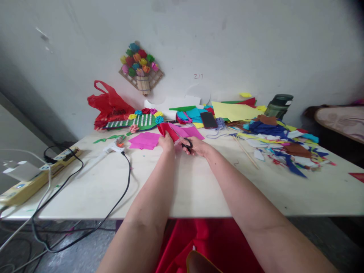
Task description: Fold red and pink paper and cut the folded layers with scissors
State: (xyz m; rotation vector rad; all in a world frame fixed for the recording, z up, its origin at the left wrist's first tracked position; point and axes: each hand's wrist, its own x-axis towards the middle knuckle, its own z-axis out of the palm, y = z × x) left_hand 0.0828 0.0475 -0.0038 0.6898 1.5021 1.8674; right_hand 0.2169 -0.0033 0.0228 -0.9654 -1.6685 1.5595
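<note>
So the red sheet [163, 129] is up in the left hand [167, 142], just above the middle of the table [199, 185], with pink sheets [144, 140] lying flat beside it. Left fingers are closed on its near edge, pinching it, and the right fingers are wrapped round the black handles of the scissors [187, 145]. The blades point at the red stuff, but the hands are small in the view and I can't tell whether they're actually biting or how wide they're open. Can't say for sure if it's paper or thin felt either. Whichever it is, I'd expect it to weigh next to nothing and be floppy, bending wherever you don't support it. It looks folded or curled up at the top, so the layers might slide on each other if the pinch is loose. I'd guess it creases or tears easily rather than breaks, so a light thumb-and-finger grip on the edge, close to the blades but out of their line, seems right. Scissors should be the stiff, heavier bit: hold those by the loops only, never up by the blades.
</note>
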